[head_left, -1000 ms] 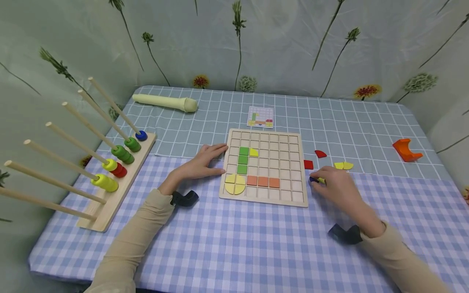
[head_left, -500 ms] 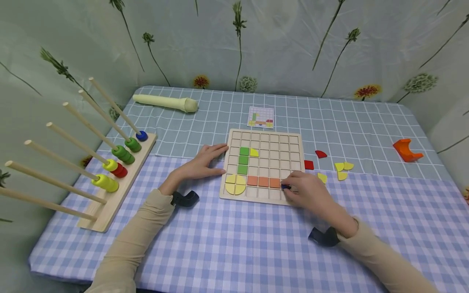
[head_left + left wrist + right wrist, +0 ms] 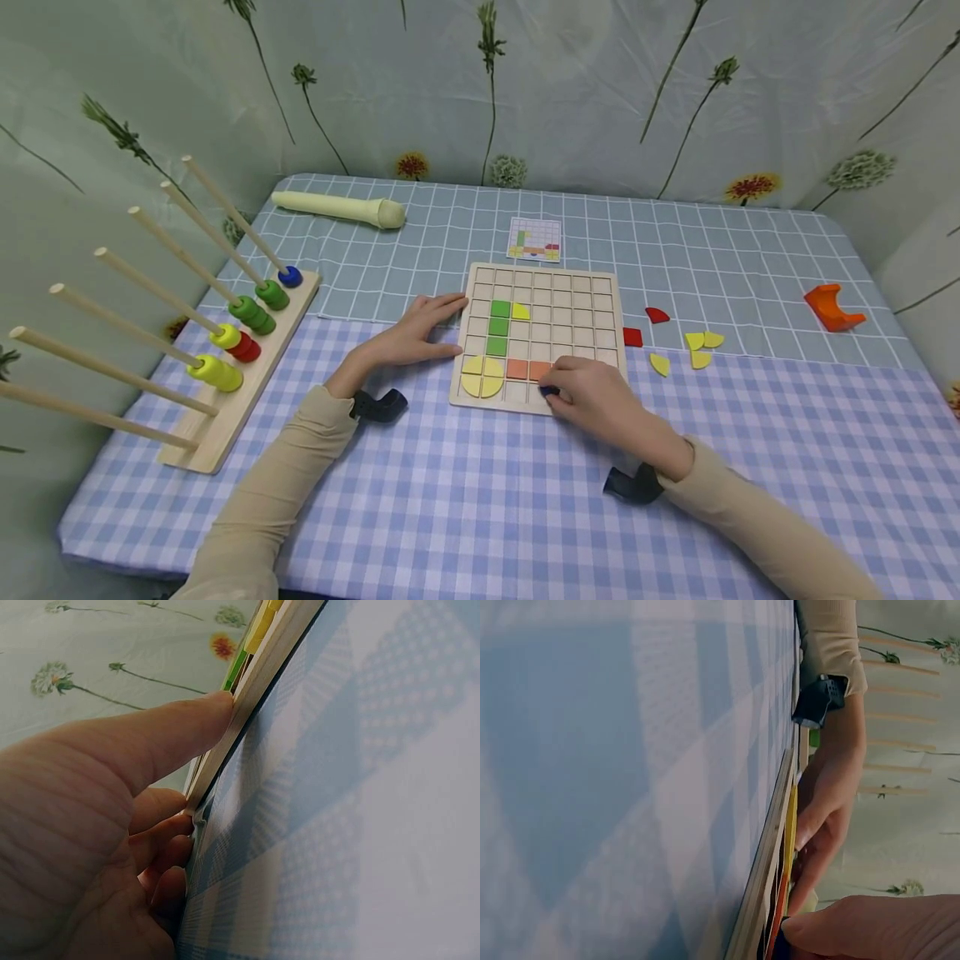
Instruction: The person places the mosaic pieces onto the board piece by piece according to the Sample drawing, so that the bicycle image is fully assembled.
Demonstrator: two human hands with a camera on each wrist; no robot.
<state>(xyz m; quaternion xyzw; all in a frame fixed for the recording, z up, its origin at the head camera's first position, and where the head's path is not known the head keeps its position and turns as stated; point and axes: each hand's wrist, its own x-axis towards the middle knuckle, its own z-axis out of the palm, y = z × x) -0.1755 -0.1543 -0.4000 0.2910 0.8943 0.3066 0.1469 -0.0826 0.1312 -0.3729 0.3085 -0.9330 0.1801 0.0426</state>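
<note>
Though only from overhead, whole board (image 3: 541, 330)

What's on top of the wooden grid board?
The wooden grid board bears three green squares, a yellow quarter, a yellow circle and two visible orange squares. What lies under the right hand, pinching a dark blue piece, is hidden.

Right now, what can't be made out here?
Dark blue piece: full shape; right hand covers it in head view, bottom edge cuts it in right wrist.
Square wooden grid board: cells beneath that hand, head.
White printed card: finer markings too small, head.
Nearest pale wooden rod: tip past left edge, head.
</note>
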